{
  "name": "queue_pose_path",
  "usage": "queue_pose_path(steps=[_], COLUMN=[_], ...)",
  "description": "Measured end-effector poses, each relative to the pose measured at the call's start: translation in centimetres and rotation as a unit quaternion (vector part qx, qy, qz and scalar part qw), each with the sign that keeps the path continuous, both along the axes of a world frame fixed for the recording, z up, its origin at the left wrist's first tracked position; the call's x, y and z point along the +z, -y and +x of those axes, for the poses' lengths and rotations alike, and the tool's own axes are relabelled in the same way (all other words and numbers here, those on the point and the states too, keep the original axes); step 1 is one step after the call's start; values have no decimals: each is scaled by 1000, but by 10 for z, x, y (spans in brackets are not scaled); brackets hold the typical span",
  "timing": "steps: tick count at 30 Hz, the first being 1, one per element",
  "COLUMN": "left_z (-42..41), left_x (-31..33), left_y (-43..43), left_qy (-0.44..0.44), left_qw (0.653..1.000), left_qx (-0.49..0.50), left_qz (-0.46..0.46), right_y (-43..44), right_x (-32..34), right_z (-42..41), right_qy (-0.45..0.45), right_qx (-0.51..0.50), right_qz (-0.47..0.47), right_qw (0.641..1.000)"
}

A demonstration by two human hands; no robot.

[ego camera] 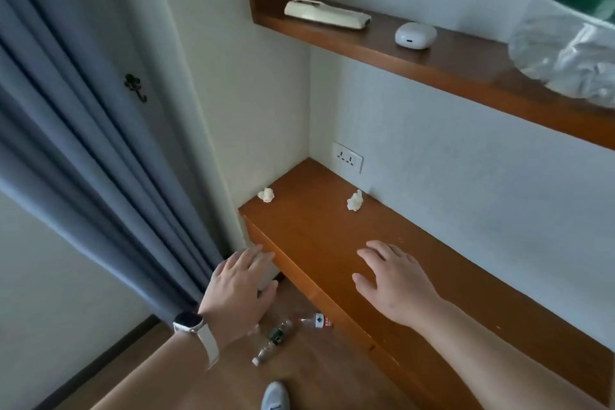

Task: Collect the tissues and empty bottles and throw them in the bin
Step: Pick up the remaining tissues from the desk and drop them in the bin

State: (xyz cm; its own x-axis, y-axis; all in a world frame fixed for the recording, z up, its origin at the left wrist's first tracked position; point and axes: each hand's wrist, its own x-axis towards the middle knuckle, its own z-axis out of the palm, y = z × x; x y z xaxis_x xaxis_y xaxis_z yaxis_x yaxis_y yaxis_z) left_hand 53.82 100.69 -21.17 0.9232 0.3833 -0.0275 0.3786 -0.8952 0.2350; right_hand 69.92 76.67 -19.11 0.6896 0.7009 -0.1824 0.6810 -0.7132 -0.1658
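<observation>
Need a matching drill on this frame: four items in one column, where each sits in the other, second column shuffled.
Items:
1. remote control
2. crumpled tissues
3. empty bottles
4. power socket

Places:
a. on the floor
b. set in the wall
c. on the upper shelf
d. on the lower ledge

Pairs: 1-c, 2-d, 3-a, 4-b

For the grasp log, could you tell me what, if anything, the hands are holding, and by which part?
Nothing is held: the left hand and right hand are both open and empty.
</observation>
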Motion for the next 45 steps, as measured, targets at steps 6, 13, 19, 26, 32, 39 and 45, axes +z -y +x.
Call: queue_pose_path(steps=[6, 13, 19, 26, 32, 39, 45], left_z=[54, 116, 174, 231, 262, 272, 269], left_x=[-17, -52, -82, -111, -131, -148, -158], left_y=[-83, -130, -151, -153, -158, -162, -176], left_qy=[-31, -77, -80, -90, -96, -70, -81], left_qw=[999, 996, 995, 994, 992, 989, 983], left_qx=[-14, -23, -14, 28, 51, 88, 132], left_qz=[-23, -48, -52, -52, -70, -90, -103], right_y=[-57, -88, -107, -126, -135, -140, -139], right_x=[-12, -35, -70, -114, -144, -171, -175], right_z=[31, 59, 115, 190, 244, 256, 246], right_qy=[-11, -43, -47, -49, -61, -62, -47], right_qx=[-65, -117, -139, -159, -150, -128, -114], right_qz=[-33, -49, -56, -16, -10, -37, -37], right_qw=[997, 991, 988, 986, 987, 989, 992])
